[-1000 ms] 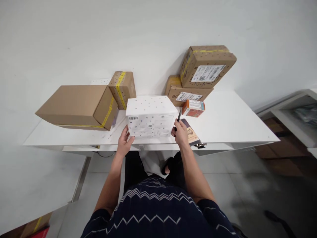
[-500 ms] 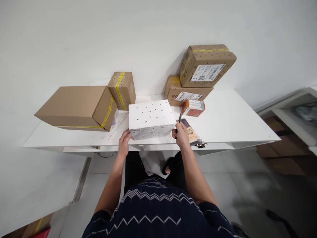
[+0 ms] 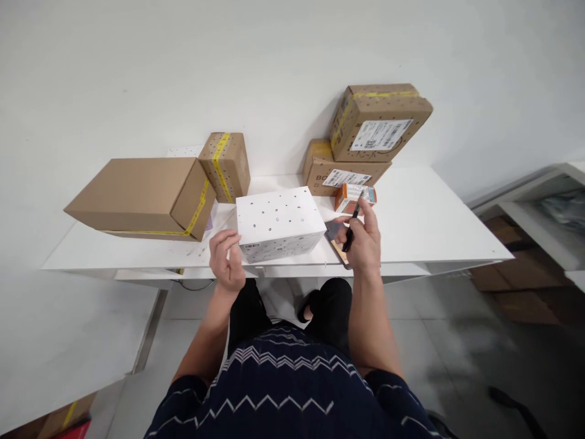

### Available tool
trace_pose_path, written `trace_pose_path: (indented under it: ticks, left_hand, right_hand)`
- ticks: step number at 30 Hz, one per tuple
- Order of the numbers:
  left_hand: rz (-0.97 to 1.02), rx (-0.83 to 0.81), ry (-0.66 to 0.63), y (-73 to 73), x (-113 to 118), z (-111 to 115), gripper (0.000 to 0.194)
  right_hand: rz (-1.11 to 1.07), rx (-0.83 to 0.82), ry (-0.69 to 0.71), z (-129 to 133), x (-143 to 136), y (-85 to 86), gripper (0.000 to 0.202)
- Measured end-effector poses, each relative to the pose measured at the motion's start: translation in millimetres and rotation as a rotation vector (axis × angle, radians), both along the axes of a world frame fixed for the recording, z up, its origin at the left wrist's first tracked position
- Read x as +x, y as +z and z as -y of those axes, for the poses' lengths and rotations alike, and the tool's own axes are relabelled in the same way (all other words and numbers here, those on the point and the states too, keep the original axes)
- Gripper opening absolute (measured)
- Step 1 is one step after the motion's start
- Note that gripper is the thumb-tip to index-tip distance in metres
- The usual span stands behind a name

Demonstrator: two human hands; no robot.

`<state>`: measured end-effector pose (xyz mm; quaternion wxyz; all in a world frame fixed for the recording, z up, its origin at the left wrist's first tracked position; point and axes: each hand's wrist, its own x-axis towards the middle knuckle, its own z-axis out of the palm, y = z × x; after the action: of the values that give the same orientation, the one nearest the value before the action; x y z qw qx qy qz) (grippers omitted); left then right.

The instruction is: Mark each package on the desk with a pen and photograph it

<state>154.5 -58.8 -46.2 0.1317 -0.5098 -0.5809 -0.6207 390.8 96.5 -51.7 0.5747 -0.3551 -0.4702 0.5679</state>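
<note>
A white box (image 3: 280,214) marked with small drawn rings sits at the front edge of the white table (image 3: 411,225). My left hand (image 3: 227,261) is beside its near left corner, fingers loosely bent with nothing visible in them. In my right hand (image 3: 363,241) is a dark pen (image 3: 351,235), tip end hard to make out, held right of the white box. Beneath that hand lies a flat dark-edged item with a tan picture (image 3: 337,242), partly covered. Just beyond the fingers stands a small orange and white box (image 3: 342,198).
A long brown carton (image 3: 137,189) and a smaller yellow-taped carton (image 3: 225,167) stand on the left. At the back right, one labelled carton (image 3: 381,125) rests on another (image 3: 315,174). A shelf (image 3: 539,225) is at the far right.
My right hand has moved right and away from the white box, with the pen still in it. My left hand has drawn slightly back from the box's left side and turned.
</note>
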Motion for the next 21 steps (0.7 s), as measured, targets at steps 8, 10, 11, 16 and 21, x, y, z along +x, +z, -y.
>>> trace_pose_path:
  ticks: [8,10,11,16,21]
  left_hand:
    - [-0.483,-0.126,-0.157,17.9,39,-36,0.020]
    - [-0.538,-0.195,-0.087,12.9,45,-45,0.021]
    - [-0.566,-0.229,-0.049,9.9,47,-48,0.022]
    - [-0.621,-0.275,0.021,-5.3,52,-53,0.024]
    - [-0.543,-0.284,0.045,-19.4,58,-51,0.031]
  right_hand:
    - [0.019,0.161,0.169,-1,-5,56.6,0.061]
    - [0.044,0.195,0.191,-3,-12,60.7,0.057]
    - [0.037,0.202,0.195,-4,-18,61.0,0.052]
    - [0.067,0.211,0.135,-9,-48,55.0,0.042]
    - [0.133,0.277,0.163,-13,-66,46.6,0.037]
